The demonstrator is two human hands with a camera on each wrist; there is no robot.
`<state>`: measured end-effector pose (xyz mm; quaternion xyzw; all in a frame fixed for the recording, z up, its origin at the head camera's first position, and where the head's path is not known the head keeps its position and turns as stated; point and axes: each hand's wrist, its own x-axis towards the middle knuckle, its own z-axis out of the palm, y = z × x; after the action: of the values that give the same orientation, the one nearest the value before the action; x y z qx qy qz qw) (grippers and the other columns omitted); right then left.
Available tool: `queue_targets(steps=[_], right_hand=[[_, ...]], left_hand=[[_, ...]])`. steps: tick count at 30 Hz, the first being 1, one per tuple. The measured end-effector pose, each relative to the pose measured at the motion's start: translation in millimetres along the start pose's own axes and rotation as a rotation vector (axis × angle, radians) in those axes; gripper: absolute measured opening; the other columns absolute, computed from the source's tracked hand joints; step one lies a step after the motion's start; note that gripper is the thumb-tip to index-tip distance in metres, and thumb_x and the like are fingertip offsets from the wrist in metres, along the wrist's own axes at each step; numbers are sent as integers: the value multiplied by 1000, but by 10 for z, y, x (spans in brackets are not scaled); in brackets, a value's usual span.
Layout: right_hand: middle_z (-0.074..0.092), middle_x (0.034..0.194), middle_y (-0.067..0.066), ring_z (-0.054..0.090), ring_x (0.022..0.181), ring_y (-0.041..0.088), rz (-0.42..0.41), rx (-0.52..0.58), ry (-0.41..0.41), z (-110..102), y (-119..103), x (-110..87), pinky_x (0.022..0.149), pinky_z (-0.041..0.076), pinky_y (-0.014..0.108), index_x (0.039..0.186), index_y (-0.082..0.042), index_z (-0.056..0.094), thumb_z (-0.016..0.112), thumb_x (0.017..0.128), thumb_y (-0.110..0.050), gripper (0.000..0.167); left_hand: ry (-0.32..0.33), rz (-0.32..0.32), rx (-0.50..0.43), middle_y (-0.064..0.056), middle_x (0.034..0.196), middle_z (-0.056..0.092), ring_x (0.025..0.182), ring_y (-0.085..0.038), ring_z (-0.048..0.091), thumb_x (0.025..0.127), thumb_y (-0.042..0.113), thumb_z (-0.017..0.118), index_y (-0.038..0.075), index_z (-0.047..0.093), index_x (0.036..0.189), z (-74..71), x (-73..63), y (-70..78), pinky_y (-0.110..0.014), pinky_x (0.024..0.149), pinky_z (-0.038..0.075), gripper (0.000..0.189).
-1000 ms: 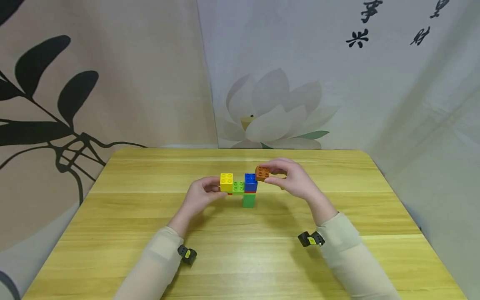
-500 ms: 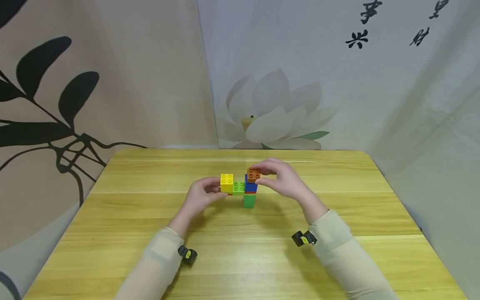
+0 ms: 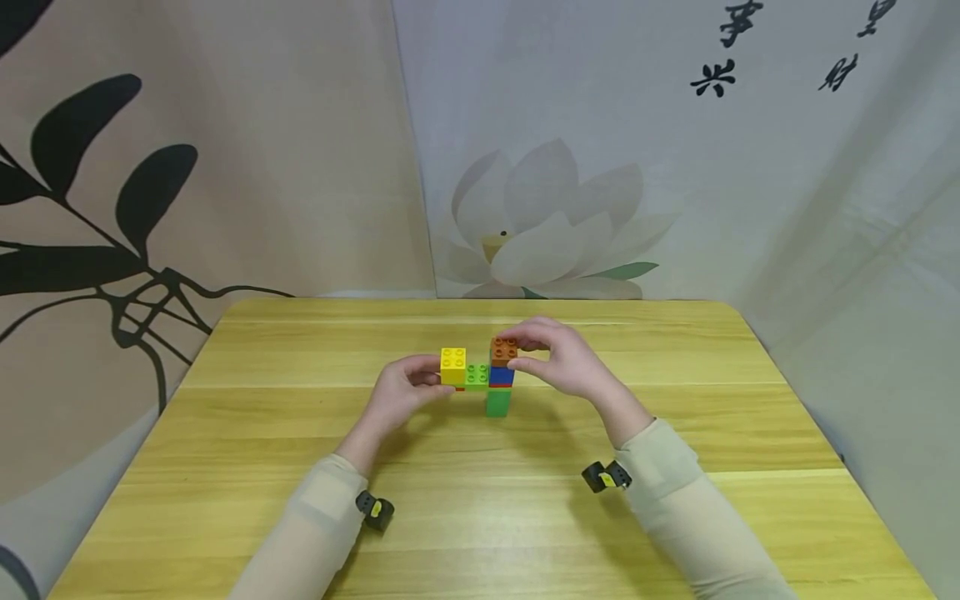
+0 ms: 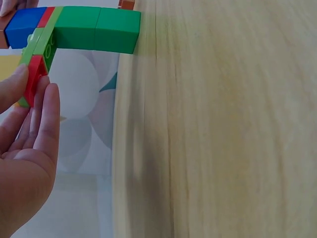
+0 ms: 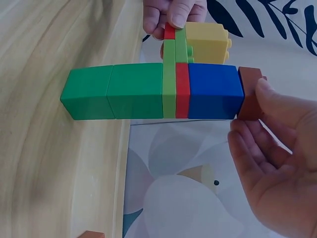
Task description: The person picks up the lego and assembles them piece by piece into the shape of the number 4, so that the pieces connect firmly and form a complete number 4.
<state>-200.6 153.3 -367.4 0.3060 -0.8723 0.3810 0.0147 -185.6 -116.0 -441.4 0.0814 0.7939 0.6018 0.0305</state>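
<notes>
A toy-brick build stands on the wooden table: two green bricks (image 5: 136, 91) stacked at the bottom, thin light green plates (image 3: 477, 377) reaching out leftward, red plates (image 5: 183, 91) and a blue brick (image 5: 215, 91). A yellow brick (image 3: 453, 365) sits on the left end of that side arm. My left hand (image 3: 397, 392) pinches the arm's end, thumb and fingers on the red piece (image 4: 34, 74) and light green plates under the yellow brick. With thumb and fingertips, my right hand (image 3: 558, 358) grips a brown brick (image 3: 504, 352), which lies squarely over the blue brick, right against its top.
Another small brown piece (image 5: 91, 234) lies on the table (image 3: 480, 517), partly cut off at the right wrist view's edge. Behind the table's far edge hangs a printed cloth backdrop (image 3: 555, 217).
My right hand has moved left with the brown brick, bringing it from beside the blue brick to over it and slightly down. The left hand has stayed in place on the build.
</notes>
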Motion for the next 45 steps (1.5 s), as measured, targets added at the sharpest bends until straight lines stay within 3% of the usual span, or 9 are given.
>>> queue_targets(steps=[8,12,15,22,31,45], right_hand=[[63,118,9,63,102,29,-11,2,-11,-6,-18,2,92,53,43,125,-7,67,76,88,-13,38],[63,117,9,63,102,30,-13,-8,-11,-5,-17,2,92,53,42,126,-6,66,76,89,-14,39],[63,117,9,63,103,32,-4,-10,-13,-3,-23,3,92,52,42,125,-7,67,75,89,-14,38],[64,117,8,63,103,32,8,-23,-12,-2,-9,5,92,52,43,124,-8,67,75,89,-16,37],[65,116,7,63,101,23,-8,-72,-15,-25,-54,6,92,53,41,124,-9,68,76,89,-17,37],[67,111,7,63,95,25,-76,-155,-29,-67,-102,26,86,53,41,120,-7,70,76,88,-17,34]], left_hand=[[-11,7,15,-20,108,69,91,-26,65,82,-5,76,-11,65,117,-16,-132,328,-24,78,54,37],[-11,12,7,-20,108,69,91,-26,65,82,-5,76,-11,65,116,-21,-157,373,-23,78,54,36],[-10,14,1,-20,108,69,91,-26,65,81,-4,77,-10,66,116,-23,-158,364,-23,78,54,37],[1,24,-7,-16,109,69,90,-23,65,81,2,80,-7,66,119,-7,3,-18,-26,77,55,41],[1,20,-6,-14,108,70,89,-22,65,80,3,82,-4,68,117,0,5,-18,-25,77,55,41],[-3,20,-6,-15,108,70,90,-23,65,80,3,81,-5,67,118,-5,-12,8,-26,78,55,41]])
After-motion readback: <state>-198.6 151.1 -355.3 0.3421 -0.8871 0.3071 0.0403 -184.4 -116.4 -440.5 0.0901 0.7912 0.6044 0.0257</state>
